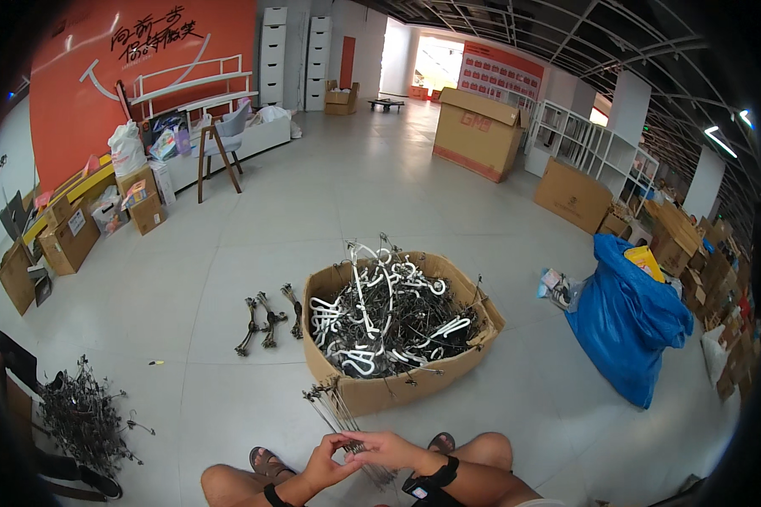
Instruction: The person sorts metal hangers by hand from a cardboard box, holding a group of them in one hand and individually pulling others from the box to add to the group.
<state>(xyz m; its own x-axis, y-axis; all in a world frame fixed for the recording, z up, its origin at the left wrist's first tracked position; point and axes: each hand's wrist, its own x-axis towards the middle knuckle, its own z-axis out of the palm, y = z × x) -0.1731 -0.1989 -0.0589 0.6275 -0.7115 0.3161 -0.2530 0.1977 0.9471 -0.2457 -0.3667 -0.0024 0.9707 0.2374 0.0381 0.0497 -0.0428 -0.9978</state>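
My left hand and my right hand meet low in the middle of the head view, closed around a bundle of thin metal hangers with dark clips. The bundle slants from near the box down between my knees, and its lower end is partly hidden by the hands. Just beyond stands an open cardboard box heaped with tangled dark clip hangers and white plastic hangers. Several tied bundles of clip hangers lie on the floor left of the box.
A pile of dark clip hangers lies at lower left beside another person's shoe. To the right stands a blue sack with a plastic-wrapped pack beside it. Farther off are a large carton and a chair.
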